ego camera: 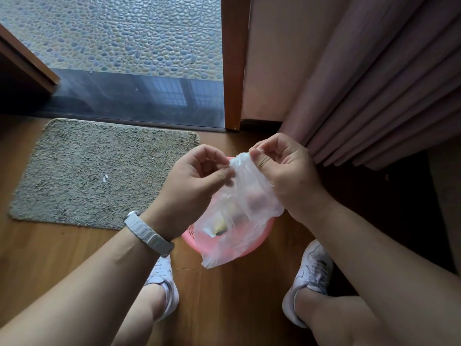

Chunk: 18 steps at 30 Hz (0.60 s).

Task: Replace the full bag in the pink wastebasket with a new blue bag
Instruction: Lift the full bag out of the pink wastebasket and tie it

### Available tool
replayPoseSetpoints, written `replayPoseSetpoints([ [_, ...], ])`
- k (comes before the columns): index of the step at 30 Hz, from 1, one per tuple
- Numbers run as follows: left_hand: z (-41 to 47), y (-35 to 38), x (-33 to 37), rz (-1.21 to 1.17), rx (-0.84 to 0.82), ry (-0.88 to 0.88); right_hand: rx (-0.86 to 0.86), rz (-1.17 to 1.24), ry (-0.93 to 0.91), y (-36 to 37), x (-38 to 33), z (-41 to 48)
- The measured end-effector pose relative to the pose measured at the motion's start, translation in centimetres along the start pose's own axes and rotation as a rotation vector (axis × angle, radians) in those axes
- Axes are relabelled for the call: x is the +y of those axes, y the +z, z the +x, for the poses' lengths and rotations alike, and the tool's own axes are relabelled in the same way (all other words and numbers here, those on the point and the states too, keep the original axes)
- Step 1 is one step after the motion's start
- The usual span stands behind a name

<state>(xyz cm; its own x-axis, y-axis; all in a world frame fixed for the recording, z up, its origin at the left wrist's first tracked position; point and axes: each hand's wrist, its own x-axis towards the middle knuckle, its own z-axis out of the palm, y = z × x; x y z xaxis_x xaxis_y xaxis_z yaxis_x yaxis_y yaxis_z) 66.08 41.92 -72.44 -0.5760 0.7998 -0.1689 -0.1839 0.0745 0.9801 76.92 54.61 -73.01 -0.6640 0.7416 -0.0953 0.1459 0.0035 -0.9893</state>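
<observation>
Bare forearms and white sneakers (311,270) up front, person crouched over the round pink plastic wastebasket (263,233) on the wood floor, next to a pink curtain (374,96). Left hand (197,176) and right hand (287,168) each pinch the gathered mouth of the thin clear plastic bag (239,221), thumb against fingers, raised above the rim. Likely closing it so nothing spills. Bag's lower part hangs in the basket. Blue bag not in view.
</observation>
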Motion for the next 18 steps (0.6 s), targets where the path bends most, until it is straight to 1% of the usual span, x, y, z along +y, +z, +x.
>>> replayPoseSetpoints([
  [5, 0.15, -0.25, -0.39, 0.119, 0.124, 0.072, -0.115, -0.052, -0.002, 0.02, 0.4, -0.29],
  [7, 0.17, -0.4, -0.35, 0.049, 0.149, 0.069, -0.135, -0.087, -0.01, 0.12, 0.56, -0.39],
  [12, 0.04, -0.14, 0.09, -0.3, 0.055, -0.067, -0.113, -0.1, -0.025, 0.08, 0.47, -0.24],
  [13, 0.07, -0.09, 0.03, -0.322, 0.061, -0.096, -0.111, -0.1, -0.027, 0.15, 0.49, -0.26],
  [15, 0.12, -0.04, -0.19, -0.29, 0.075, -0.129, -0.119, -0.129, -0.04, 0.32, 0.55, -0.39],
  [17, 0.05, 0.09, -0.2, -0.284, 0.054, -0.132, -0.141, -0.158, -0.041, 0.47, 0.6, -0.54],
  [18, 0.04, 0.19, -0.1, -0.32, 0.042, -0.124, -0.146, -0.157, -0.032, 0.53, 0.57, -0.56],
])
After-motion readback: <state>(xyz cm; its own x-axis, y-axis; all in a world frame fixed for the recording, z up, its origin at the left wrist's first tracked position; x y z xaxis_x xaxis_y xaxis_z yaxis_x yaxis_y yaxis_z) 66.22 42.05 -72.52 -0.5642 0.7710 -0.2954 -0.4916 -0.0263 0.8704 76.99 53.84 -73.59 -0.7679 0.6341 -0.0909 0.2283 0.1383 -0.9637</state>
